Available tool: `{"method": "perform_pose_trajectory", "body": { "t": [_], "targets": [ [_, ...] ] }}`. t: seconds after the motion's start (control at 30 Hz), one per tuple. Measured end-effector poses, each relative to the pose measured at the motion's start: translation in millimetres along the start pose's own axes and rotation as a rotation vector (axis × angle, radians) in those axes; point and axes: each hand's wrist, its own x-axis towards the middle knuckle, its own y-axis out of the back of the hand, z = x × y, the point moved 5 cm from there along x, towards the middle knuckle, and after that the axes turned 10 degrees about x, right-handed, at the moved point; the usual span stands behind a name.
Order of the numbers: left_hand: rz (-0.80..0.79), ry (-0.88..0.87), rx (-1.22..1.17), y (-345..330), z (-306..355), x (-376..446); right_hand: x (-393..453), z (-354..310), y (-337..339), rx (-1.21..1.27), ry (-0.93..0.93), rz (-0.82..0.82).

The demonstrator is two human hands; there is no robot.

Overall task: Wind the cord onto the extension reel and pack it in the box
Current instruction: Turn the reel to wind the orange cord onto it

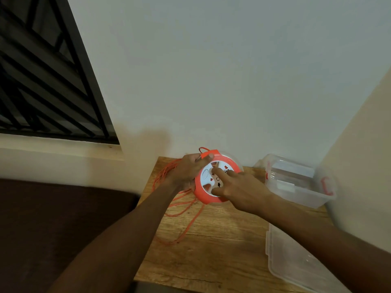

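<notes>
An orange extension reel with a white socket face is held tilted above the wooden table. My left hand grips its left rim and top edge. My right hand rests on the white face, index finger and thumb pressed into it. Loose orange cord hangs from the reel's left side and lies in loops on the table, some bunched behind my left hand. The clear plastic box with orange latches stands open at the table's right back corner.
The box's clear lid lies flat on the table's right front part. A wall stands behind the table and another on the right. A dark cushion lies left of the table, under a barred window.
</notes>
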Motion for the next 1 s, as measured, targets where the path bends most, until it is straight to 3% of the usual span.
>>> {"method": "perform_pose_trajectory", "body": {
  "t": [0.37,0.5,0.6,0.7,0.83,0.9,1.0],
  "targets": [
    [-0.067,-0.034,0.028,1,1,-5,22,-13,-2,-0.111,-0.039,-0.171],
    [-0.026,-0.046,0.006,6,2,-8,29,-14,1,-0.182,-0.046,-0.089],
    [0.058,-0.028,-0.101,11,4,-9,30,-3,6,-0.005,-0.277,0.043],
    [0.135,-0.014,-0.249,8,5,-12,30,14,10,0.355,-0.597,0.22],
    [0.19,-0.027,-0.302,7,5,-13,31,14,-4,0.965,-0.789,0.143],
    [0.172,-0.016,-0.296,9,2,-10,25,11,-2,0.946,-0.736,0.106],
    [0.13,-0.017,-0.309,9,6,-9,14,13,8,0.633,-0.636,0.181]
  ]
}}
